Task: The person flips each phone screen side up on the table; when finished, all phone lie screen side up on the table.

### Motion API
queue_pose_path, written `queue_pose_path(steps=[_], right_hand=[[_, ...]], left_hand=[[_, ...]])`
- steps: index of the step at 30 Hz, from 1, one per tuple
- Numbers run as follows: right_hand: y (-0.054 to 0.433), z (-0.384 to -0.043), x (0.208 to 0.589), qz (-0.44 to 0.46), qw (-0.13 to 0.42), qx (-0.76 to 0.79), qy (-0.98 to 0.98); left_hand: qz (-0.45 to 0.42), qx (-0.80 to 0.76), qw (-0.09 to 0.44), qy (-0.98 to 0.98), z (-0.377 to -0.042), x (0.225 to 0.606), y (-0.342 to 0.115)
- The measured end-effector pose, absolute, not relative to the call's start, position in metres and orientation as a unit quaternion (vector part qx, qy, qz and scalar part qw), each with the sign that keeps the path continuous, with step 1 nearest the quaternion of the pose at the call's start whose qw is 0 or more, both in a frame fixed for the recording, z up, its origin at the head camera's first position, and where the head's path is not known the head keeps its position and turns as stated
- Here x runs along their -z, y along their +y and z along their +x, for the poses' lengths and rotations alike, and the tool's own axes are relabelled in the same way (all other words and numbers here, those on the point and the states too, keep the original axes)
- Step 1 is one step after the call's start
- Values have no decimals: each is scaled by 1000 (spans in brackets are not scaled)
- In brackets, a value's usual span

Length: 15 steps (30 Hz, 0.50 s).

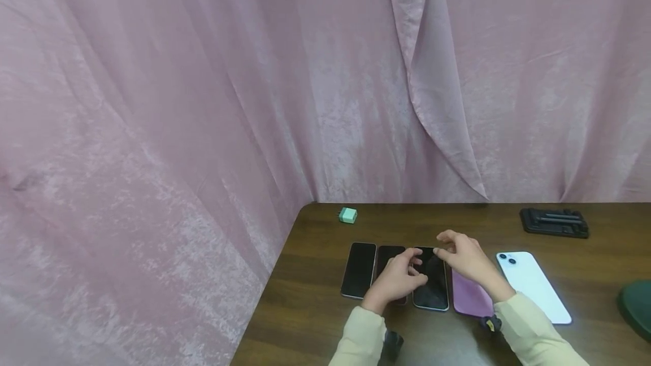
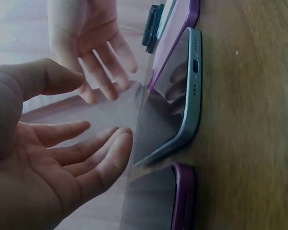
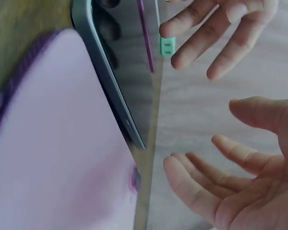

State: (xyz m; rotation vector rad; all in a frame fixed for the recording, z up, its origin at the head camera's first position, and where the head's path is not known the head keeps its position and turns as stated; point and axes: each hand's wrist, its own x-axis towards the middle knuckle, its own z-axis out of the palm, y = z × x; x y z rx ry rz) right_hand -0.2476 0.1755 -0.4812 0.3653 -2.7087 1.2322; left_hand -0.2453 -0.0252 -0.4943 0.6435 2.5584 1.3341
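Observation:
A row of phones lies flat on the wooden table. Over the dark-screened phone with a pale blue frame (image 1: pixel 431 290) hover both hands, with no contact visible. My left hand (image 1: pixel 399 280) is at its left side, partly hiding a dark-screened phone with a purple rim (image 1: pixel 389 254). My right hand (image 1: pixel 469 257) is above its right side and covers part of a purple phone or case (image 1: pixel 469 296). In the left wrist view the left hand (image 2: pixel 62 163) has loosely bent fingers around nothing; the right hand (image 3: pixel 245 187) looks the same in the right wrist view.
Another dark-screened phone (image 1: pixel 359 270) lies at the row's left end, and a pale blue phone (image 1: pixel 536 290) lies back up at the right. Toward the rear edge are a mint charger plug (image 1: pixel 348 215) and a black folded stand (image 1: pixel 554 223). A dark green object (image 1: pixel 637 306) sits far right.

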Motion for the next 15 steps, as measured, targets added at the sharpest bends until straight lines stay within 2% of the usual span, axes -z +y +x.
queue_pose_path(steps=[6,15], right_hand=[[189,-250,476,132,89,-426,-891],[208,-248,473,122,88,-420,-895]], left_hand=[[233,-469,70,849,-246,492,-16],[265,-448,78,851,-243,496,10]])
